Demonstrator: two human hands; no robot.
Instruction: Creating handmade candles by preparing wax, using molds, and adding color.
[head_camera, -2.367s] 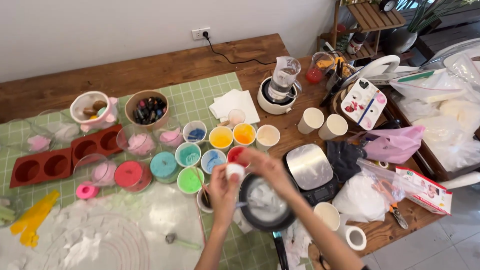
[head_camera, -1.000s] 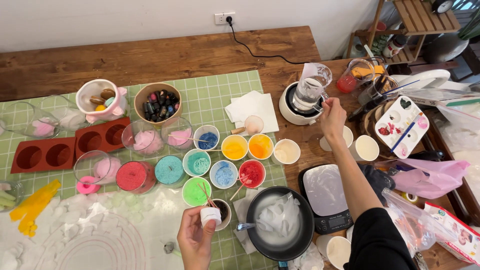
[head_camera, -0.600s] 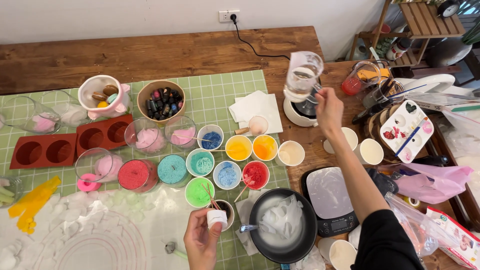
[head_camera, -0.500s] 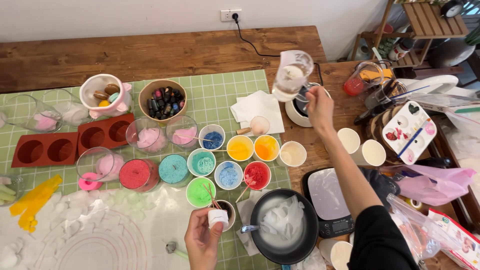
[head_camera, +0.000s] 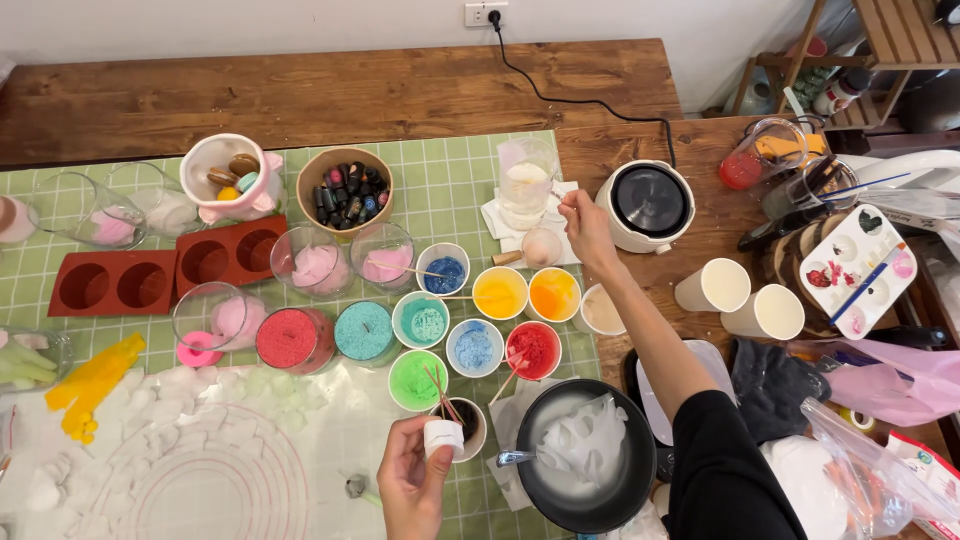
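My left hand holds a small white jar near the table's front edge, just over a dark little cup with thin sticks in it. My right hand reaches across the table and grips the handle of a clear glass pitcher with pale liquid in it. The pitcher stands on white napkins, left of a white melting pot. A black bowl of white wax flakes with a spoon sits under my right forearm.
Several small cups of coloured powder cluster in the middle of a green checked mat. Red silicone moulds, glass cups, a bowl of small bottles, two paper cups and a paint palette stand around.
My right hand lifted the glass pitcher off the white melting pot and carried it left onto the napkins. My left hand stayed low with the small white jar.
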